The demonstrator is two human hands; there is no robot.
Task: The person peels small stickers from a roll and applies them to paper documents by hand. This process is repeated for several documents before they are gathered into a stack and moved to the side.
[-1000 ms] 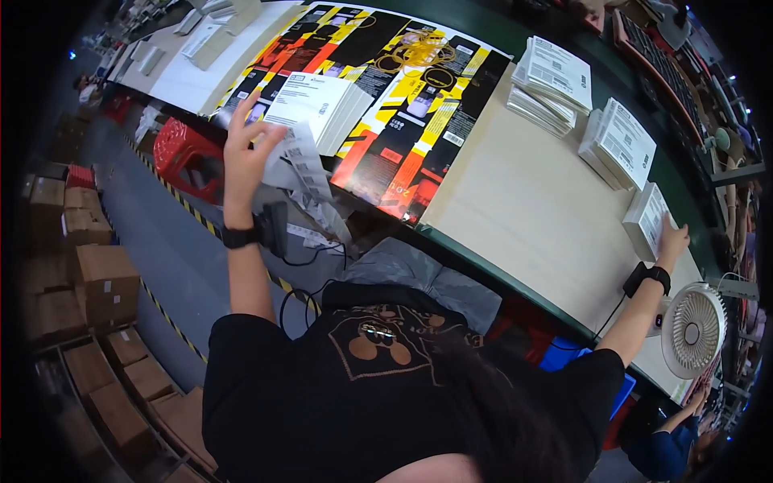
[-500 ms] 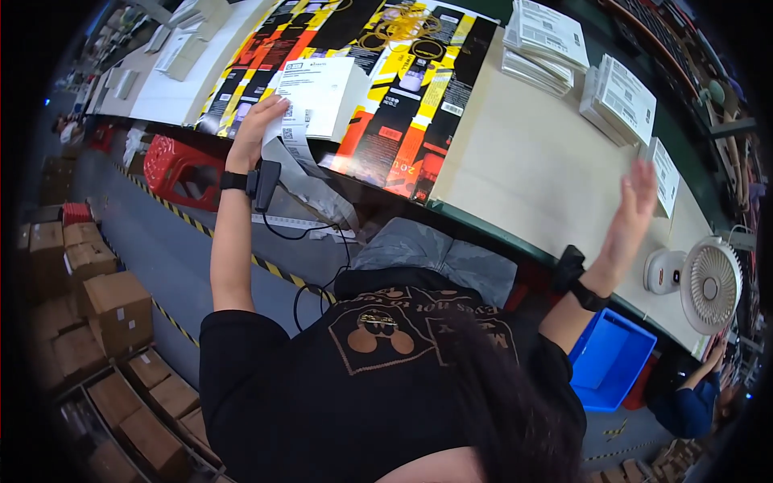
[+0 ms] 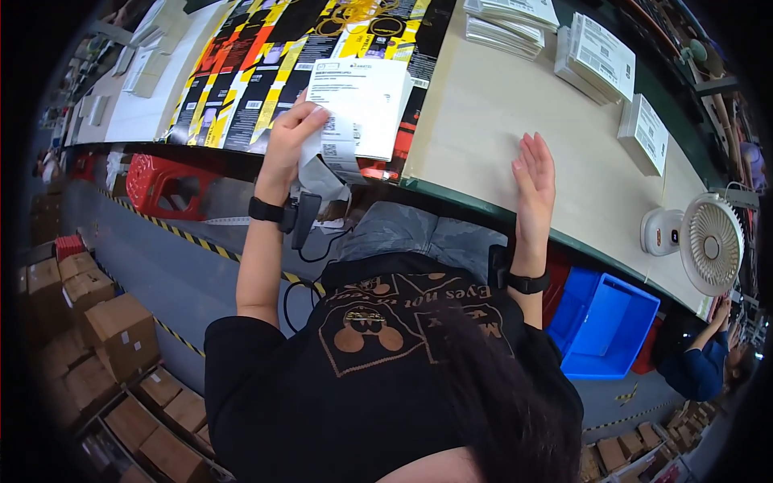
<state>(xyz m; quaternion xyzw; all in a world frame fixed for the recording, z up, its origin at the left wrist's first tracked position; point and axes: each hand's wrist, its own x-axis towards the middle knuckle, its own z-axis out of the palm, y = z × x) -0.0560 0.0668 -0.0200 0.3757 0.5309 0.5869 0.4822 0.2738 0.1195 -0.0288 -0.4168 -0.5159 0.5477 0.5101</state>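
Note:
My left hand (image 3: 296, 143) pinches the near left corner of a stack of white printed sheets (image 3: 361, 101), its thumb lying on top. The sheets are over the near edge of a colourful printed board of black, yellow and red (image 3: 248, 101). A paper strip with printed squares hangs from my fingers beside the stack. My right hand (image 3: 535, 189) hovers above the front edge of the beige tabletop (image 3: 475, 137), fingers stretched out and nothing in it. Beyond it, at the right, lie a small white printed stack (image 3: 644, 133) and a taller one (image 3: 600, 60).
Yellow rubber bands (image 3: 358, 14) lie at the board's far side. A white fan (image 3: 710, 244) stands on the right table end, above a blue bin (image 3: 608, 326). A red stool (image 3: 165, 183) is under the table. A person in dark blue (image 3: 694, 366) sits at far right.
My right hand has swung left and closer to me, away from the small stack at the right. My left hand and the sheets have shifted right.

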